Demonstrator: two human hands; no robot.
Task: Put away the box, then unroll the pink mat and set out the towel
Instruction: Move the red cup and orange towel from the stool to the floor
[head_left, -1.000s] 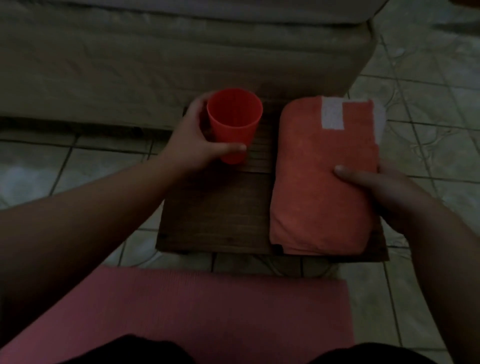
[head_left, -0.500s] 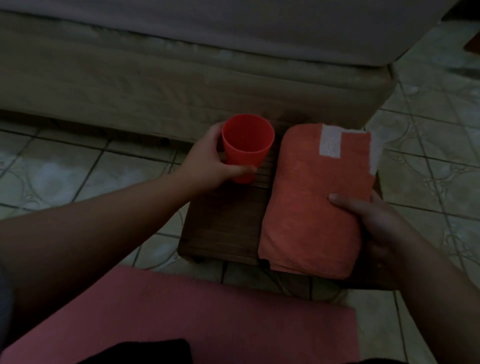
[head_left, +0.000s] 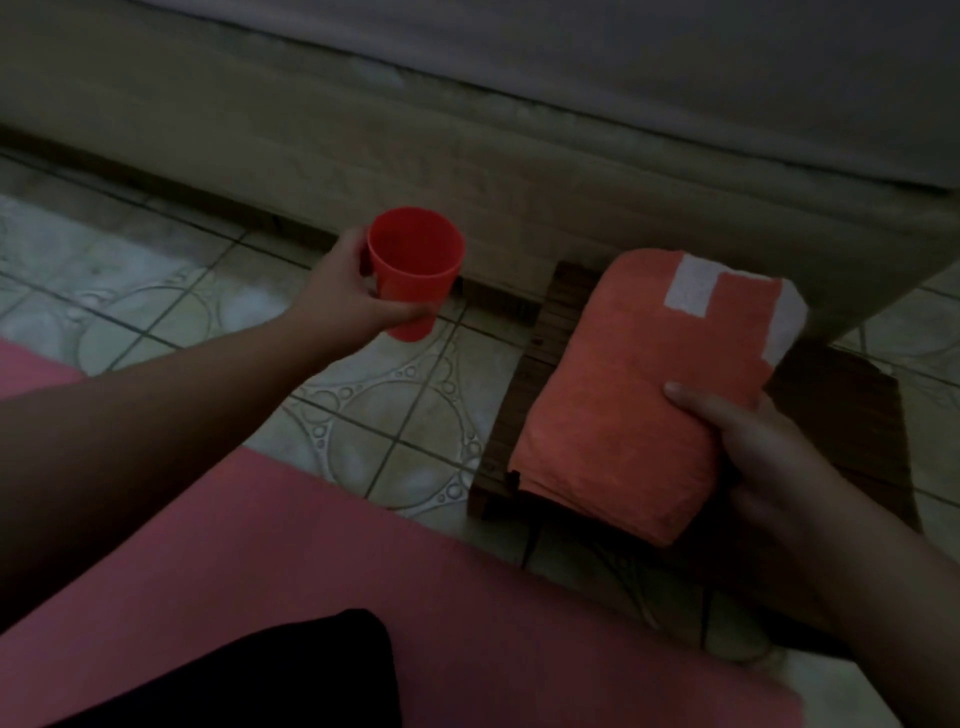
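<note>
The pink mat (head_left: 322, 561) lies flat on the tiled floor under me, filling the lower left. A folded orange towel (head_left: 639, 384) with white patches rests on a low dark wooden stand (head_left: 841, 415) at the right. My right hand (head_left: 769, 467) grips the towel's near right edge, thumb on top. My left hand (head_left: 348, 296) holds an upright red plastic cup (head_left: 413, 270) above the floor, left of the stand. No box is in view.
A bed or mattress base (head_left: 467, 130) runs across the back, its corner overhanging the stand. Patterned floor tiles (head_left: 384, 415) show between the mat and the bed. My dark-clothed leg (head_left: 291, 675) rests on the mat.
My left hand has lifted the red cup off the wooden stand and carried it left over the floor. My right hand stays on the towel. The view has swung left.
</note>
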